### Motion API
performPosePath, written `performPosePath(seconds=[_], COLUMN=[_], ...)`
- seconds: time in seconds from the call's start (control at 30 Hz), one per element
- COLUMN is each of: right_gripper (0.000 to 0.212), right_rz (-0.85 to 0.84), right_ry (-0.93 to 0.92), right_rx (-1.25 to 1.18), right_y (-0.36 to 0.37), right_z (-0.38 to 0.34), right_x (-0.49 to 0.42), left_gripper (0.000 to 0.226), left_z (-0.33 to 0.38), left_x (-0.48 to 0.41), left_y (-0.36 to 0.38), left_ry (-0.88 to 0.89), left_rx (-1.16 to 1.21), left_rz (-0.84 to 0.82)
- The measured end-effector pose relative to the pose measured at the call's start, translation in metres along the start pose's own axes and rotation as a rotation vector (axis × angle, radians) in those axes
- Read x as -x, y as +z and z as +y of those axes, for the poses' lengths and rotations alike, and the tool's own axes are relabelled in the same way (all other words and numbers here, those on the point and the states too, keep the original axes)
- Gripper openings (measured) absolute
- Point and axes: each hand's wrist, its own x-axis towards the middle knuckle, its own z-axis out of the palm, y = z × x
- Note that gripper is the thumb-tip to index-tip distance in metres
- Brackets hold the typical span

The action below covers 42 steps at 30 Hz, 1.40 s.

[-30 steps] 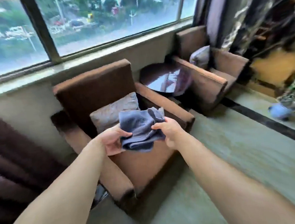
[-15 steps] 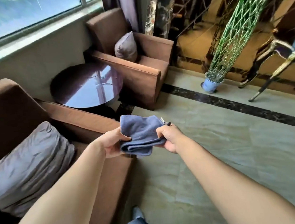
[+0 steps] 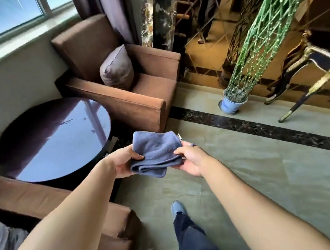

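Both hands pinch a folded blue cloth [image 3: 155, 154] in mid-air above the floor [image 3: 263, 176]: left hand [image 3: 123, 163] at its left edge, right hand [image 3: 190, 158] probably thumb-on-top; round table [image 3: 52, 139] nearby left.

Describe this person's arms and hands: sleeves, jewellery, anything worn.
The left arm and right arm are bare to the frame's edge, no sleeve in view. The left hand and right hand wear no gloves; no watch, bracelet or ring shows on the visible sides.
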Motion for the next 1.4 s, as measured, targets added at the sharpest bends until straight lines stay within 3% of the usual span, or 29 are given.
performPosePath(seconds=[0.23,0.43,0.73,0.87,1.1,1.23,1.4], right_gripper=[0.042,0.052,0.053,0.055,0.049,0.042,0.033], right_rz=[-0.088,-0.233,-0.246,-0.374,-0.440,-0.546,-0.668], right_ry=[0.168,0.335,0.402,0.486,0.595,0.629,0.634], right_rx=[0.202,0.380,0.616,0.748,0.967,1.155,1.481], right_y=[0.004,0.081,0.229,0.285,0.348,0.361,0.362], right_z=[-0.105,-0.124,-0.109,-0.084,-0.031,-0.007,-0.002], right_x=[-0.162,-0.265,-0.427,-0.487,-0.542,-0.566,-0.597], left_gripper=[0.041,0.036,0.021,0.018,0.027,0.035,0.055], left_z=[0.070,0.095,0.142,0.144,0.106,0.079,0.065], left_x=[-0.111,-0.134,-0.189,-0.203,-0.206,-0.220,-0.244], left_y=[-0.018,-0.091,-0.242,-0.296,-0.350,-0.361,-0.356], left_ry=[0.004,-0.007,-0.070,-0.059,-0.028,0.025,-0.151], left_rx=[0.215,0.410,0.663,0.848,1.143,1.100,1.045], left_rz=[0.209,0.482,0.866,1.085,1.222,1.322,1.541])
